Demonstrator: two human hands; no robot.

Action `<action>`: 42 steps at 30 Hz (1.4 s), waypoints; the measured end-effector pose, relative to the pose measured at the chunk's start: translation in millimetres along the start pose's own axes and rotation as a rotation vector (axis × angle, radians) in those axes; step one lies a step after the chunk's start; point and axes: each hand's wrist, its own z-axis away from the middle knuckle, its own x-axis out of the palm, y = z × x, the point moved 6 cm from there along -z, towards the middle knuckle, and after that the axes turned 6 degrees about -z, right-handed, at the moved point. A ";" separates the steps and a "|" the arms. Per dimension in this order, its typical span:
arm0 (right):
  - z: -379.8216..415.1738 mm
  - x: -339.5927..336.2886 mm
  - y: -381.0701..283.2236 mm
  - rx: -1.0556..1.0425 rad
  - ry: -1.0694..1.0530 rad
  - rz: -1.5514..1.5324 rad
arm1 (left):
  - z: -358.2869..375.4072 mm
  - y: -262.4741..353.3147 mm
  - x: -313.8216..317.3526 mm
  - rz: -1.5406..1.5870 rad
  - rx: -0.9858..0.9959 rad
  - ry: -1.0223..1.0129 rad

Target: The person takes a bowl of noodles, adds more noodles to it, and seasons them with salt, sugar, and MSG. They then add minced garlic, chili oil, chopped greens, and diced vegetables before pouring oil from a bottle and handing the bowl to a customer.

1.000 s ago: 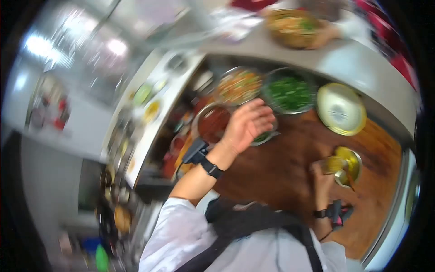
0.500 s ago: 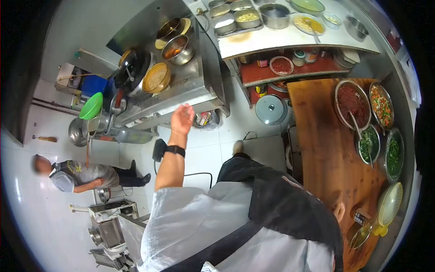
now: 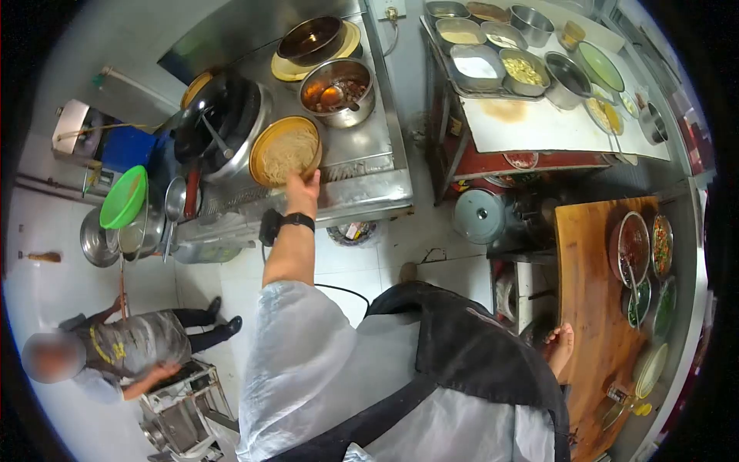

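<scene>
- Left hand [image 3: 302, 187], centre frame, fingers gripping the noodle bowl [image 3: 285, 152] rim; it could tip off the stove.
- Right hand [image 3: 560, 346], lower right, fingers apparently loose on wooden surface [image 3: 589, 308].

Two people, one black wok [image 3: 219, 115], one green colander [image 3: 123, 197], four bowls on the wooden board [image 3: 589, 308] — one pot lid [image 3: 478, 216]

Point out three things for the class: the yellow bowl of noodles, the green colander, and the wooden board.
yellow bowl of noodles [image 3: 286, 151], head view, on the noodles at its middle.
green colander [image 3: 123, 197], head view, on its green inner wall.
wooden board [image 3: 589, 308], head view, on a bare part of the wood.
</scene>
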 end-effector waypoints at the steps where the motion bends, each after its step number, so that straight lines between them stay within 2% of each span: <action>1: 5.3 19.0 -0.5 -0.009 -0.003 -0.027 | -7.8 -2.4 -2.6 0.053 0.012 0.029; 3: 9.6 45.6 -2.3 -0.015 -0.047 -0.053 | -2.7 -1.5 3.0 0.124 0.010 0.087; 4: 6.9 48.0 0.0 -0.015 -0.045 -0.052 | -2.8 -1.9 -0.5 0.182 -0.024 0.203; 6: -2.3 46.8 2.7 -0.040 -0.038 0.023 | 6.2 6.6 0.8 0.188 -0.065 0.106; 7: -2.3 55.9 -1.1 -0.018 -0.033 0.044 | -4.3 7.7 -8.8 0.189 -0.093 -0.008; 11: -30.8 75.1 -5.3 -0.027 -0.048 0.118 | 74.2 34.6 -8.2 0.191 -0.108 -0.024; 13: -46.7 111.5 -11.5 -0.070 -0.149 0.165 | 109.1 47.1 -11.1 -0.014 -0.044 -0.107; 14: -55.6 129.1 -13.7 -0.064 -0.165 0.167 | 128.5 51.6 -8.4 -0.008 -0.033 -0.096; 16: -66.0 186.3 -17.1 -0.107 -0.482 0.367 | 170.2 55.0 8.4 -0.084 -0.021 -0.176; 19: -73.8 275.8 -20.6 -0.028 -0.848 0.435 | 219.7 34.5 41.0 -0.122 -0.040 -0.222; 22: -48.2 360.8 -43.1 0.091 -1.194 0.450 | 244.2 -4.2 69.6 -0.164 -0.099 -0.319; 24: -43.8 379.7 -49.0 0.312 -1.360 0.383 | 262.5 -40.4 96.5 -0.248 -0.215 -0.345; 26: -54.2 378.9 -54.0 0.401 -1.440 0.347 | 294.1 -66.9 148.9 -0.215 -0.196 -0.473; 28: -77.3 371.5 -63.5 0.127 -1.430 0.337 | 306.9 -94.8 175.3 -0.269 -0.156 -0.582; 29: -87.9 363.4 -71.9 0.254 -1.377 0.291 | 308.2 -108.7 180.9 -0.287 -0.208 -0.621; 30: -97.9 357.1 -76.3 0.250 -1.379 0.286 | 305.7 -116.7 187.2 -0.290 -0.204 -0.623; 32: -114.7 340.9 -73.3 0.473 -1.241 0.179 | 304.7 -136.9 195.5 -0.294 -0.370 -0.678; 33: -119.7 336.8 -72.7 0.504 -1.185 0.171 | 296.0 -144.0 194.1 -0.550 -0.203 -0.808; 34: -125.0 334.3 -71.3 0.493 -1.178 0.158 | 291.9 -149.9 199.1 -0.561 -0.204 -0.821; 36: -130.8 329.8 -60.8 0.529 -1.134 0.108 | 289.1 -153.9 211.0 -0.095 -0.336 -0.820; 40: -133.7 335.4 -59.6 0.497 -1.103 0.116 | 276.9 -154.3 231.8 -0.119 -0.245 -0.851; 42: -135.1 344.7 -68.8 0.422 -1.102 0.266 | 278.9 -149.1 240.5 -0.020 -0.277 -0.875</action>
